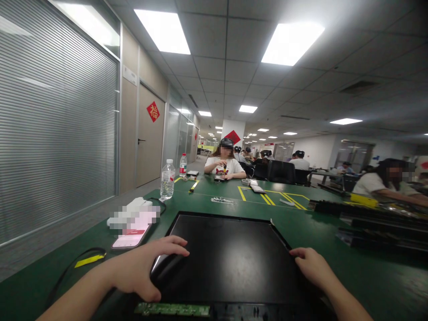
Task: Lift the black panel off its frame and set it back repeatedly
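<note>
A large black panel (230,254) with a raised rim lies flat on the green table. Along its near edge runs a green circuit board strip (174,309). My left hand (147,267) is over the panel's left edge, thumb and fingers spread apart. At the right edge, my right hand (310,266) has its thumb and index finger pressed together on the rim; its other fingers are curled below and partly hidden.
A water bottle (167,182), a phone (132,236) and a black cable (63,272) lie left of the panel. Black strips (361,214) are piled at the right. A person (224,162) sits across the green table (190,203).
</note>
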Motion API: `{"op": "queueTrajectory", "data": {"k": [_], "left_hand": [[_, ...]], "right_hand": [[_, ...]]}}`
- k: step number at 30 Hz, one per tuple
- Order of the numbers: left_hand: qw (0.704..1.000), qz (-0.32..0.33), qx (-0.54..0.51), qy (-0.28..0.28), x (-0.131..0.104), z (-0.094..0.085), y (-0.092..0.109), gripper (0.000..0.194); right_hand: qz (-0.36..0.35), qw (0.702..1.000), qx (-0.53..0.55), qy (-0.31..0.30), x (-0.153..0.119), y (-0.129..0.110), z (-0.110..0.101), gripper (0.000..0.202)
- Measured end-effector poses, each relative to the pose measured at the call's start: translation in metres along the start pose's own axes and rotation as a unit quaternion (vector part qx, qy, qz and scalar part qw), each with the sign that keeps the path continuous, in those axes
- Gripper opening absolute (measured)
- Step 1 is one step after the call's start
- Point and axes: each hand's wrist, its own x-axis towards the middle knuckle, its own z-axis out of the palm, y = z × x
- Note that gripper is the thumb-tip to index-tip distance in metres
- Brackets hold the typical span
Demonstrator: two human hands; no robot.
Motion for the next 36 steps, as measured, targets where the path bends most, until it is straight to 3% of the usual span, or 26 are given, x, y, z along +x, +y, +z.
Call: {"op": "queueTrajectory", "data": {"k": [5,11,16,20,25,36], "left_hand": [[1.0,0.011,0.006,0.011,0.0,0.003,-0.002,0.08],[1.0,0.003,0.004,0.017,0.001,0.004,-0.009,0.076],[0.986,-0.084,0.035,0.14,0.012,0.012,-0.022,0.05],[0.964,-0.144,0.088,0.207,0.02,0.02,-0.032,0.043],[0.963,-0.142,0.102,0.208,0.026,0.024,-0.038,0.036],[0.96,-0.146,0.093,0.219,0.03,0.028,-0.045,0.046]], "right_hand": [[0.015,0.999,0.033,-0.023,0.001,0.0,0.004,0.037],[0.03,0.999,0.031,-0.006,0.003,0.005,0.007,0.038],[0.029,0.999,0.028,-0.005,0.004,0.006,0.007,0.039],[0.033,0.999,0.033,-0.001,0.002,0.006,0.007,0.037],[0.047,0.998,0.037,-0.005,0.002,0.01,0.009,0.033],[0.066,0.991,0.114,-0.023,-0.001,0.009,0.013,0.034]]}}
